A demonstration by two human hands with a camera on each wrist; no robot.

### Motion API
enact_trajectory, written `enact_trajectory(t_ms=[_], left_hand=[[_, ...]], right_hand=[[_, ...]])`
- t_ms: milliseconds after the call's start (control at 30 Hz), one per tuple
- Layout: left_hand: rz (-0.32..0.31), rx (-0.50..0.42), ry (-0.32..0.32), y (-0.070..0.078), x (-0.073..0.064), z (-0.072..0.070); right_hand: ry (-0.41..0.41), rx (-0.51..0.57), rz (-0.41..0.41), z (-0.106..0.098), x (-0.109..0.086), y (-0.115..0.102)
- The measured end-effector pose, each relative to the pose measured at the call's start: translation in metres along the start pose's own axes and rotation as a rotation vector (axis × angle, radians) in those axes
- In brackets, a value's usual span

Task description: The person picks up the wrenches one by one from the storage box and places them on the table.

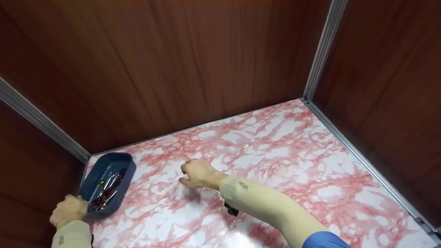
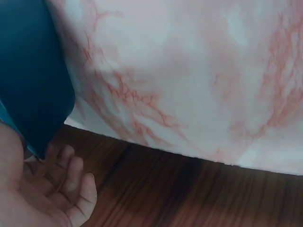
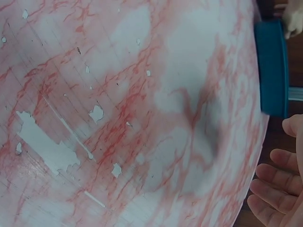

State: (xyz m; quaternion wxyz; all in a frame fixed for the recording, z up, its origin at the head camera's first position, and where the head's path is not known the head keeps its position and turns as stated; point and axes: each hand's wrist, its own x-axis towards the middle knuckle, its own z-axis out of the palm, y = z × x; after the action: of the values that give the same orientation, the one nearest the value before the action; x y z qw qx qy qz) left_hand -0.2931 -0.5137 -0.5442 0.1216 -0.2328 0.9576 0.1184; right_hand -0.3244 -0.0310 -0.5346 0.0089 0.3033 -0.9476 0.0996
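Observation:
At the left end of the table stands a deep blue plastic tray (image 1: 124, 188) with rounded corners. Inside it lie several shiny slim items (image 1: 109, 189) in silver, dark red and gold, too small to name. My left hand (image 1: 70, 210) holds the near left corner of the tray; in the left wrist view its curled fingers (image 2: 73, 175) meet the rim. Over the middle of the table hovers my right hand (image 1: 199, 173), apart from the tray, with loosely bent fingers and nothing in them. The right wrist view shows its spread fingers (image 3: 272, 182).
A table top (image 1: 275, 151) with a red and white marbled cover lies before me. Brown wood-grain panels (image 1: 206, 69) rise at its back and both sides, joined by grey metal posts (image 1: 325, 48). The cover has small worn spots (image 3: 47, 146).

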Motion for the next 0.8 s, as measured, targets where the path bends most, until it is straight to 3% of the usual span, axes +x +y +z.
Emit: enact_trajectory(t_ms=[167, 467, 800], left_hand=[[-0.034, -0.018, -0.011, -0.007, -0.003, 0.003], [0.036, -0.002, -0.024, -0.01, -0.003, 0.002], [0.06, -0.021, -0.037, -0.003, 0.0, 0.006]], right_hand=[[0.034, -0.02, 0.018, 0.001, 0.004, -0.004], [0.054, -0.11, 0.038, 0.005, 0.009, -0.007], [0.034, -0.141, 0.02, 0.008, 0.016, -0.016]])
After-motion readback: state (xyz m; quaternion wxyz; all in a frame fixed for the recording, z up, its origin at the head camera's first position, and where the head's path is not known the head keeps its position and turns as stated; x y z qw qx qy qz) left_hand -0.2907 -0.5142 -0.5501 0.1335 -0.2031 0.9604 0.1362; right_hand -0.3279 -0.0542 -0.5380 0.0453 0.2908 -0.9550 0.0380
